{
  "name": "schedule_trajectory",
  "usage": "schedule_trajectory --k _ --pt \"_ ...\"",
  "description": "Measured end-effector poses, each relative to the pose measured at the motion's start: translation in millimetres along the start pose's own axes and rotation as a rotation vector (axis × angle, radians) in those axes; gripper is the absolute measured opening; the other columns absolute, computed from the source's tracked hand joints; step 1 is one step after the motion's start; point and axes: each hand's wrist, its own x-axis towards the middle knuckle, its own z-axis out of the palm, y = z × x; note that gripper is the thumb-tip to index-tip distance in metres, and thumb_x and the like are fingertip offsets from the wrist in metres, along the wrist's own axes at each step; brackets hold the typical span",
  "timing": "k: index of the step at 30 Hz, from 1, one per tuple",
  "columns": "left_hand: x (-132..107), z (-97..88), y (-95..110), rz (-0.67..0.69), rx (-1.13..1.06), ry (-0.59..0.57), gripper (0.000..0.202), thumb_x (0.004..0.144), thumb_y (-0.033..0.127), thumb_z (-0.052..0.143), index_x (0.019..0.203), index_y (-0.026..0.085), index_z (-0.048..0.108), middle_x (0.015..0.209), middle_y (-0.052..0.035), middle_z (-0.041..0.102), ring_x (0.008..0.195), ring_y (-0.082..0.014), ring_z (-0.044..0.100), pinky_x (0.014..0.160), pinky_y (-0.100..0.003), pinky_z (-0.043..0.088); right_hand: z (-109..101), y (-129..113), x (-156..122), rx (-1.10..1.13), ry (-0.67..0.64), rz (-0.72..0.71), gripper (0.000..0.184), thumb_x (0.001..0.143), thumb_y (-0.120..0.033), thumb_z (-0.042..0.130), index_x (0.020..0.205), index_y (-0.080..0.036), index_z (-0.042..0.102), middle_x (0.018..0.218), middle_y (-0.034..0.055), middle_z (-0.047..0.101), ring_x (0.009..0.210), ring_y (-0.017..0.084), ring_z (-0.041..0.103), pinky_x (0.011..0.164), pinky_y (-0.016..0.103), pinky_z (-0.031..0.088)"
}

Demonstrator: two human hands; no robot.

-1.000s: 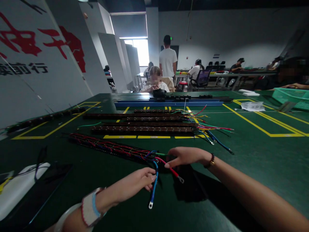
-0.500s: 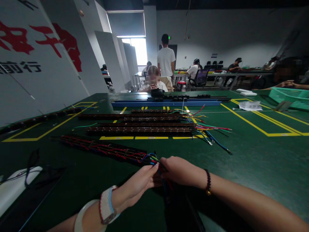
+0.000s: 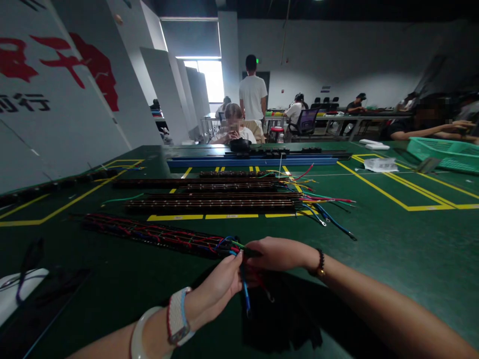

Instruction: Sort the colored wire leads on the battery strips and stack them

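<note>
A long wiring harness point(image 3: 149, 233), dark with red and blue wires along it, lies slantwise on the green table. My left hand point(image 3: 221, 278) pinches the wires at its right end, thumb uppermost. Against it, my right hand point(image 3: 279, 253) is closed around the same wire ends, its fingers partly hidden. A green wire point(image 3: 238, 245) enters the grip between both hands. Below them hang a blue cable point(image 3: 245, 291) with a lug at its tip and a red cable point(image 3: 265, 285). Something black near my right fingers is too dark to make out.
Several more harnesses point(image 3: 213, 203) lie behind, their coloured lugged cables point(image 3: 339, 228) spreading right. Farther back are blue rails point(image 3: 254, 162). A green basket point(image 3: 445, 154) and a plastic bag point(image 3: 380, 164) sit at right, a white object point(image 3: 22, 289) at left. A person point(image 3: 234, 129) sits opposite.
The camera view has shifted slightly. My hands stay together at the wire ends; the blue and red cables now show more plainly hanging beneath them.
</note>
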Motion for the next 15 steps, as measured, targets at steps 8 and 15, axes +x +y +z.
schedule_trajectory --k 8,15 --pt "-8.9 5.7 7.8 -0.065 0.003 0.098 0.02 0.092 0.031 0.041 0.083 0.016 0.051 0.073 -0.0038 0.062 0.066 -0.0155 0.061 0.069 -0.032 0.047 -14.5 38.8 4.2 0.131 0.035 -0.001 0.03 0.08 -0.027 0.061 0.106 -0.013 0.065 0.079 0.0015 0.064 0.06 0.009 0.048 0.049 0.02 0.031" --pt "-5.9 0.0 7.6 -0.134 0.036 0.106 0.031 0.092 0.039 0.038 0.071 0.017 0.047 0.058 0.0031 0.048 0.049 -0.0084 0.043 0.055 -0.023 0.037 -16.4 54.5 5.7 0.064 0.348 0.02 0.018 0.083 -0.023 0.059 0.096 -0.018 0.071 0.087 0.0039 0.07 0.074 0.015 0.061 0.064 0.023 0.04"
